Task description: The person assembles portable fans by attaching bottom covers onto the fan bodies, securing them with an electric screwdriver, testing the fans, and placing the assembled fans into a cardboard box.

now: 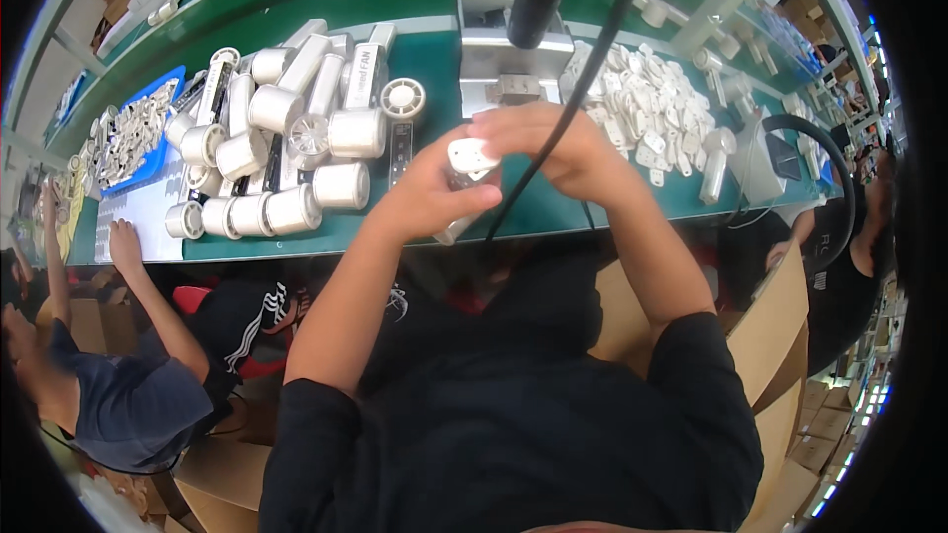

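My left hand (432,192) is closed around a white handheld fan body (456,229), most of which is hidden by the palm and fingers. A small white oval plate with holes (468,155) sits at its upper end, facing up. From the right, my right hand (563,150) reaches over with bent fingers, and its fingertips press on the plate's edge. Just beyond both hands stands a grey metal machine (509,64) with a block at its base. Loose white oval plates (647,104) lie heaped to the right of it.
White handheld fans (296,123) are piled on the green table (430,44) at left. Farther left, a blue tray (156,153) holds small parts. A black cable (583,89) hangs before my right hand. A co-worker's hand (125,245) rests at the left table edge; a cardboard box (770,326) stands at right.
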Demonstrator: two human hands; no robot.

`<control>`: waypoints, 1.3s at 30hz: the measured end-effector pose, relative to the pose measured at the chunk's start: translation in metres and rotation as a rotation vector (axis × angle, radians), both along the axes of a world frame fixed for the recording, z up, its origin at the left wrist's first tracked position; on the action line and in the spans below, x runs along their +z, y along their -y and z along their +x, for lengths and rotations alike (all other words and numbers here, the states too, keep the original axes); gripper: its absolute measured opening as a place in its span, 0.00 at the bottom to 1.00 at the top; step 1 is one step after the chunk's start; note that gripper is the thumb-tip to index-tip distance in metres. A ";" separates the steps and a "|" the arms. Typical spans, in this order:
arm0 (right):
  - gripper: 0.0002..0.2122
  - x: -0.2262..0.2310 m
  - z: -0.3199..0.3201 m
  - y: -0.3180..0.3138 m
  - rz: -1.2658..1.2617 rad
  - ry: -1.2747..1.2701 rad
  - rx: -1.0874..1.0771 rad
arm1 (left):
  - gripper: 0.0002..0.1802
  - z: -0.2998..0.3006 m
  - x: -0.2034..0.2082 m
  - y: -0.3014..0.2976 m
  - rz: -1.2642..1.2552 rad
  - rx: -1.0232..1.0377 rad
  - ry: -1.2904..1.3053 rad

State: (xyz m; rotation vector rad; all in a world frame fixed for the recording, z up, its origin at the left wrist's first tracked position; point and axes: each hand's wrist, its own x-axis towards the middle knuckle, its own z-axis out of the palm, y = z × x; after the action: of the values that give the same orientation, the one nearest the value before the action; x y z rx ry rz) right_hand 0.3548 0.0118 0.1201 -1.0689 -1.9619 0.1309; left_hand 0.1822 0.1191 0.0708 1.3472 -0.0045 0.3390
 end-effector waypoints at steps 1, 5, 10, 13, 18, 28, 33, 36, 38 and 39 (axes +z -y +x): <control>0.12 0.004 -0.001 0.001 -0.048 -0.045 0.073 | 0.25 -0.001 -0.002 -0.005 0.068 -0.063 -0.001; 0.13 0.015 -0.002 0.000 -0.084 -0.009 0.148 | 0.30 -0.002 -0.002 -0.011 0.085 -0.075 0.016; 0.09 0.005 -0.003 0.003 -0.096 -0.114 0.066 | 0.41 0.000 -0.003 -0.010 -0.060 -0.109 0.033; 0.08 0.013 -0.008 0.001 -0.041 0.056 0.076 | 0.55 -0.001 -0.002 -0.007 0.017 -0.063 0.009; 0.07 0.022 -0.003 0.000 0.002 -0.231 -0.104 | 0.41 -0.002 0.004 -0.006 0.013 -0.051 0.059; 0.24 0.076 -0.010 -0.072 -0.107 -0.795 -0.345 | 0.40 0.011 -0.020 0.023 0.293 0.517 0.216; 0.15 0.044 0.015 -0.055 0.015 -1.080 -0.228 | 0.37 0.015 -0.025 0.025 0.217 0.552 0.274; 0.15 0.039 0.018 -0.057 -0.007 -1.098 -0.234 | 0.36 0.015 -0.028 0.021 0.255 0.561 0.302; 0.14 0.040 0.016 -0.054 -0.043 -1.013 -0.265 | 0.36 0.015 -0.030 0.022 0.251 0.566 0.297; 0.14 0.037 0.015 -0.053 -0.045 -1.015 -0.267 | 0.36 0.015 -0.029 0.024 0.254 0.562 0.296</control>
State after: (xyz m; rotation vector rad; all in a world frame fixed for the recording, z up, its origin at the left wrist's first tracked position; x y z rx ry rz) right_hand 0.3695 0.0651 0.1567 -0.9947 -0.9044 0.4683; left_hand 0.1970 0.0955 0.0421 1.5243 0.0878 1.0385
